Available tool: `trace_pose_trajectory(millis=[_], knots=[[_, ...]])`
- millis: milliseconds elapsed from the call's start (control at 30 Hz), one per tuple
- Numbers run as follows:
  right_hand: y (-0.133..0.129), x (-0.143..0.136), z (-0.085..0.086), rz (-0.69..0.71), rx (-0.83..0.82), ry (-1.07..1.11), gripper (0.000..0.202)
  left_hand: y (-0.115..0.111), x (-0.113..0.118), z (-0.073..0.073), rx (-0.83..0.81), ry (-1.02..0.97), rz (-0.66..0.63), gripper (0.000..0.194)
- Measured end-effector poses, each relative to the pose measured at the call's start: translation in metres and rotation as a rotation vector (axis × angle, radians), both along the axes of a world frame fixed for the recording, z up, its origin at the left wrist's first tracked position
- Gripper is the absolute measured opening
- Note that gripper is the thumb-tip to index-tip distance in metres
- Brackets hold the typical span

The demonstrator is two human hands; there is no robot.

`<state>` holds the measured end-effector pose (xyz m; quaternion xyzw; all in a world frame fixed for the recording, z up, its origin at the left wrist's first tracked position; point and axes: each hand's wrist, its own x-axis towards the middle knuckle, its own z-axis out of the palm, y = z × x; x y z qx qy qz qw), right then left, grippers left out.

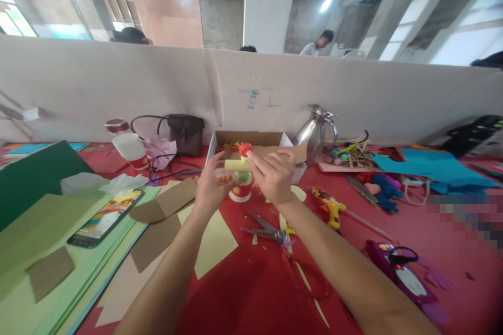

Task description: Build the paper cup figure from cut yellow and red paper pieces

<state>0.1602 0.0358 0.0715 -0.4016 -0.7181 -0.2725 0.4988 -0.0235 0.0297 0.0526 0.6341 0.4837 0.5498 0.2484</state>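
Observation:
Over the middle of the red table, my left hand [212, 183] is curled, thumb and fingers around one end of a pale yellow paper roll [234, 165]. My right hand [275, 174] is closed in a pinch on a small round red piece [245, 148], held at the top of the roll. A yellowish bit shows under the red piece; its exact kind is unclear. Just below both hands stands a red and white paper cup [240, 192], its rim partly covered by something green. Behind them sits an open white box [288, 140] containing small colored items, with brown cardboard across it.
Scissors [269, 230] lie open in front, with yellow paper strips beside them. To the right are a yellow glue gun [335, 213], a purple device [404, 275] and a steel jug [314, 133]. Green sheets, cardboard and a phone [105, 218] cover the left side.

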Motion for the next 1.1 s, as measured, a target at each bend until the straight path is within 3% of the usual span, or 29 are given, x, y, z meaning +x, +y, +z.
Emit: trace_pose_trajectory(millis=[167,333,533,667,767,833,1000,1100], knots=[[-0.003,-0.002,0.005,0.006,-0.024,-0.002,0.020,-0.007,-0.005,-0.008,-0.027,0.003,0.015,0.082],[-0.004,-0.003,0.007,0.000,-0.018,0.015,0.019,-0.017,-0.007,-0.006,-0.044,-0.008,0.104,0.079],[-0.006,-0.003,0.016,0.068,0.058,0.163,0.018,-0.035,-0.005,-0.002,0.053,-0.199,0.233,0.051],[-0.019,-0.005,0.023,0.180,0.071,0.277,0.019,-0.049,-0.005,-0.002,0.000,-0.209,0.248,0.024],[-0.037,-0.007,0.023,0.267,0.019,0.360,0.016,-0.058,-0.004,-0.004,-0.056,-0.174,0.184,0.032],[-0.052,-0.009,0.017,0.317,-0.103,0.430,0.014,-0.063,-0.002,-0.007,-0.066,-0.250,0.086,0.031],[-0.084,-0.015,-0.005,0.476,-0.373,0.414,0.015,-0.074,0.009,-0.012,-0.233,-0.617,-0.376,0.048],[-0.089,-0.011,-0.013,0.578,-0.448,0.307,0.017,-0.078,0.012,-0.015,-0.328,-0.677,-0.425,0.039]])
